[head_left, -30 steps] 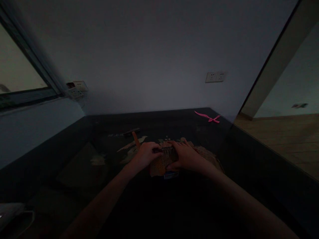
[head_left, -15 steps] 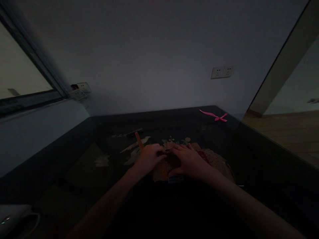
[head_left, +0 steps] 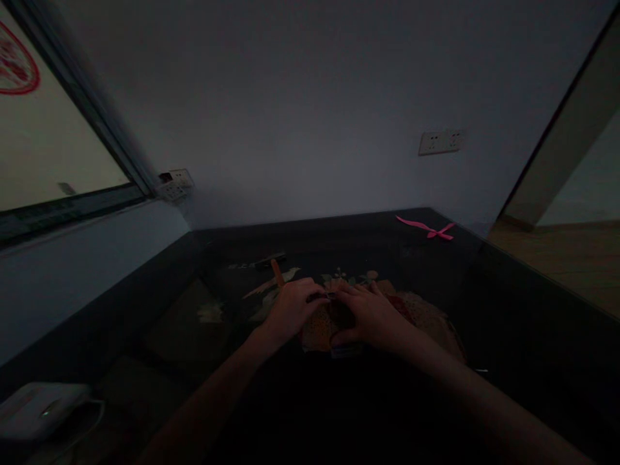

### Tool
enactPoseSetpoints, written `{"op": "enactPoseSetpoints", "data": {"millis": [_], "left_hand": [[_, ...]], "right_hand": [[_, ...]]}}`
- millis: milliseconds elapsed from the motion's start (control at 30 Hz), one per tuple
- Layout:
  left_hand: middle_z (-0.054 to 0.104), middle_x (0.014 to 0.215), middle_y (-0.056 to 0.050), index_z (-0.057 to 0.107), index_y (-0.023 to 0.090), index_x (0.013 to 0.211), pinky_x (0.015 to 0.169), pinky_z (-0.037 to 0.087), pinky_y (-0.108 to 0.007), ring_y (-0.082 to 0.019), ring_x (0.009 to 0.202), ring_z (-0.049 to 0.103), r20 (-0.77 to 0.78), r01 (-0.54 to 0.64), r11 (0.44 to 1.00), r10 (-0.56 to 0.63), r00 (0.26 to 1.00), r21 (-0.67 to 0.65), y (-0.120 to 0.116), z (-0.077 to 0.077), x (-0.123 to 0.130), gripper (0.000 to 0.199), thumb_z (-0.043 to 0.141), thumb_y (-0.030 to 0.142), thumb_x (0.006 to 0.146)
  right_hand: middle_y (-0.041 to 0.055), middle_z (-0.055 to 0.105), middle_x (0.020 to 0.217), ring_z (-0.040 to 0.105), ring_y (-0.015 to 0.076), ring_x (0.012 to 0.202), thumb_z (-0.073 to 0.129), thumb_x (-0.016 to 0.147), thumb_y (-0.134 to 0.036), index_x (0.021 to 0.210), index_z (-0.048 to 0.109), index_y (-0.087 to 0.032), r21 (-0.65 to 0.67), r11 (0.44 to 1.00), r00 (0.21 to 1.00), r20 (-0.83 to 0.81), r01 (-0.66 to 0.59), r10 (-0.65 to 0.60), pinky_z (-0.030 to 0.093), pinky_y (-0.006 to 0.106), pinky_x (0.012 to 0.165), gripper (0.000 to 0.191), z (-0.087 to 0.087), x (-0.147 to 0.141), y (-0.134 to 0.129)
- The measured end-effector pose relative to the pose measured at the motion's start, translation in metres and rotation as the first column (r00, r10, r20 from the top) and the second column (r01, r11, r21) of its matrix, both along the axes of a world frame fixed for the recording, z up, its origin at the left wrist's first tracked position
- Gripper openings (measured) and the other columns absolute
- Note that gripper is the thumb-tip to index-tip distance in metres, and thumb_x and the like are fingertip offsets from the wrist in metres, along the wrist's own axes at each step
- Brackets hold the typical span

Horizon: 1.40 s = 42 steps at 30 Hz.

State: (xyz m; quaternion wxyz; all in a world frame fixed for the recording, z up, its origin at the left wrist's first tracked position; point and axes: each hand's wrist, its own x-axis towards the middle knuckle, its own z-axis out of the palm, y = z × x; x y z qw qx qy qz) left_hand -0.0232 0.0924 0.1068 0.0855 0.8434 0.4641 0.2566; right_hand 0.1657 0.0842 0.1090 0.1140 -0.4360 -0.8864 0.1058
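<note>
Just below the centre of the frame, the left hand (head_left: 292,308) and the right hand (head_left: 372,315) are brought together over an orange dotted piece (head_left: 318,329), whose material cannot be made out in the dim light. The fingertips nearly meet at its far edge, and the right thumb is spread toward its near side. Close handwork at that edge is judged to be in hand. Whether anything is pinched cannot be told for either hand, as the contact is lost in shadow.

For that handwork, the piece would need to be kept steady by one hand, with small, controlled finger movements made by the other.

Beside and partly behind the right forearm, a patterned bundle (head_left: 429,318) is seen. Behind the left hand, an orange-brown stick (head_left: 278,273) is set against a dark oblong object (head_left: 271,260). A pink ribbon (head_left: 438,233) is laid near the far right corner of the dark table (head_left: 334,236), and a white device (head_left: 41,408) is seen at the lower left of the frame. Wall sockets (head_left: 440,142) are mounted at the upper right.
</note>
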Motion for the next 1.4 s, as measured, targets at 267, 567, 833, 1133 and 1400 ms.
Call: {"op": "enactPoseSetpoints", "data": {"millis": [267,567,833,1133,1400], "left_hand": [[0.064,0.073,-0.002,0.068,0.016,0.076,0.066,0.043,-0.024,-0.015,0.072,0.061,-0.043,0.0,1.0,0.001,0.999,0.031,0.0,0.004,0.0,0.009,0.063,0.023,0.079],[0.067,0.072,-0.002,0.069,0.017,0.072,0.063,0.046,-0.021,-0.013,0.068,0.061,0.215,-0.054,0.992,0.029,0.976,0.11,-0.004,0.033,-0.013,0.008,0.065,0.024,0.075],[0.07,0.072,-0.005,0.069,0.015,0.07,0.062,0.052,-0.024,-0.017,0.067,0.064,0.47,-0.294,0.951,0.304,0.829,-0.098,-0.019,0.039,-0.06,0.023,0.069,0.037,0.064],[0.071,0.067,-0.005,0.067,0.016,0.067,0.06,0.05,-0.026,-0.019,0.064,0.065,0.196,-0.464,0.789,0.569,0.799,-0.403,-0.028,-0.055,-0.18,0.032,0.064,0.047,0.059],[0.069,0.071,-0.005,0.067,0.016,0.071,0.064,0.048,-0.026,-0.019,0.067,0.063,0.07,-0.354,0.784,0.448,0.891,-0.51,-0.034,-0.062,-0.207,0.03,0.064,0.043,0.06]], "right_hand": [[0.0172,0.053,0.13,0.044,0.0361,0.121,0.065,0.065,-0.06,0.119,0.056,-0.016,0.029,0.999,1.0,-0.009,-0.027,0.027,0.024,0.068,0.096,0.07,0.0,0.001,-0.001],[0.0173,0.056,0.126,0.046,0.0371,0.117,0.067,0.063,-0.062,0.118,0.058,-0.018,0.029,0.999,0.999,0.002,-0.039,0.039,0.025,0.071,0.093,0.071,0.002,0.001,-0.002],[0.0168,0.055,0.127,0.045,0.0365,0.119,0.07,0.06,-0.061,0.117,0.057,-0.016,0.031,0.999,0.999,-0.006,-0.033,0.034,0.025,0.071,0.094,0.073,0.0,0.002,-0.001],[0.0167,0.05,0.135,0.042,0.0375,0.124,0.07,0.062,-0.057,0.117,0.058,-0.017,0.061,0.998,1.0,0.023,-0.018,0.017,0.023,0.07,0.096,0.069,-0.007,0.002,0.0],[0.0151,0.049,0.136,0.045,0.0364,0.122,0.07,0.065,-0.054,0.12,0.056,-0.019,0.071,0.997,0.998,0.061,-0.006,0.002,0.023,0.069,0.098,0.067,-0.011,0.003,0.002]]}}
